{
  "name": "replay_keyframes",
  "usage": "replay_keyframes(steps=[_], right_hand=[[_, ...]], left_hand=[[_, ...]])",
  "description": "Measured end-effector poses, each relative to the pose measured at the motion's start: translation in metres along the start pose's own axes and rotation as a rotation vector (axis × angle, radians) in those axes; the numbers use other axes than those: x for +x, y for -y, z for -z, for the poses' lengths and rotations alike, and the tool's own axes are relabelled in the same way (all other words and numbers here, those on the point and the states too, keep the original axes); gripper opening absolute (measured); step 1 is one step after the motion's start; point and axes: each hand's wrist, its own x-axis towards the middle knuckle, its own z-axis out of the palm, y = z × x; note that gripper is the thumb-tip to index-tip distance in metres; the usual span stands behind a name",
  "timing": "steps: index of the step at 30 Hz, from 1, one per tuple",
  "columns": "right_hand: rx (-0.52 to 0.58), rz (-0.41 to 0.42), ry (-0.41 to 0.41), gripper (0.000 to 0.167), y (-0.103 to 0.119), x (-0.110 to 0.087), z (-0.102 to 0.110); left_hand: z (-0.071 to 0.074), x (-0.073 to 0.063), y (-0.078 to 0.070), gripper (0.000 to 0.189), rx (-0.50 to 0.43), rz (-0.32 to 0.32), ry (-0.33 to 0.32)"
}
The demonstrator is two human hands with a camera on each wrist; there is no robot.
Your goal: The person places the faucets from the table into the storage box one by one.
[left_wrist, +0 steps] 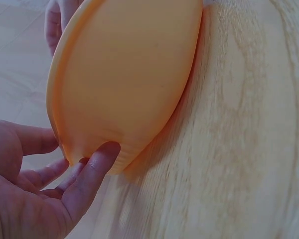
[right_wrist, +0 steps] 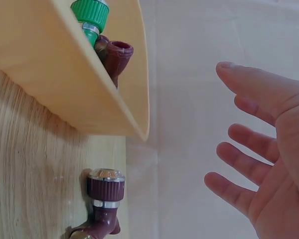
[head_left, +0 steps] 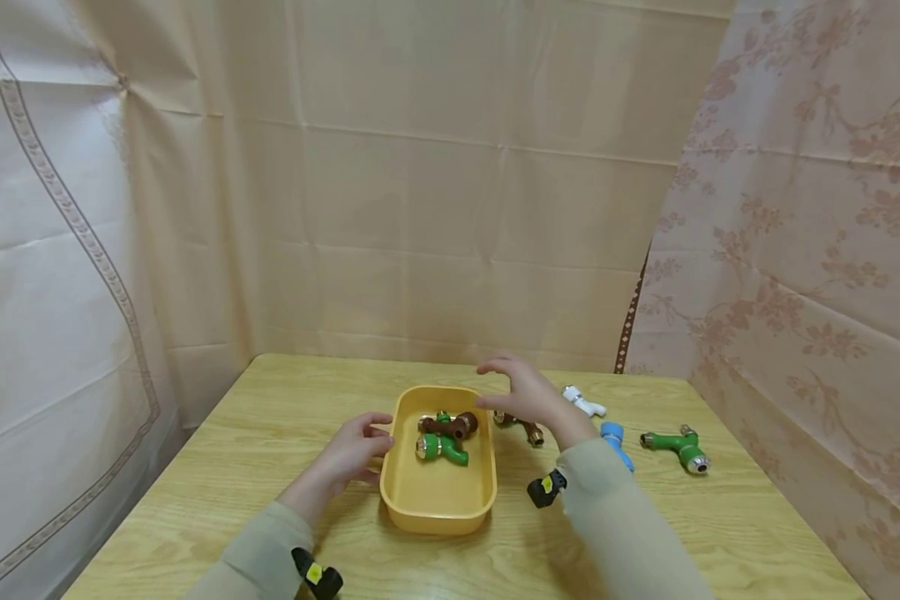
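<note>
A yellow plastic basin stands on the table, holding a brown tap that lies across a green tap. At the basin's left side my left hand has its fingers loosely spread, the fingertips right at the outer wall in the left wrist view. My right hand is raised beside the basin's far right corner, thumb and fingers apart and the palm bare in the right wrist view. Just below it on the table lies another brown tap, partly hidden by the hand in the head view.
Right of my right forearm lie a white tap, a blue tap partly covered by the sleeve, and a green tap. The wooden table ends at hanging curtains behind and on both sides.
</note>
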Motion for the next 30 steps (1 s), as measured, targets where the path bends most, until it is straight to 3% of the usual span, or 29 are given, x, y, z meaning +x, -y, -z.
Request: replay_keyframes(steps=[17, 30], right_hand=[[0.084, -0.043, -0.082, 0.059, -0.024, -0.027, 0.021], [0.011, -0.086, -0.172, 0.060, -0.044, -0.050, 0.038]], left_hand=[[-0.001, -0.002, -0.003, 0.045, 0.008, 0.022, 0.002], [-0.002, -0.001, -0.003, 0.044, 0.002, 0.035, 0.001]])
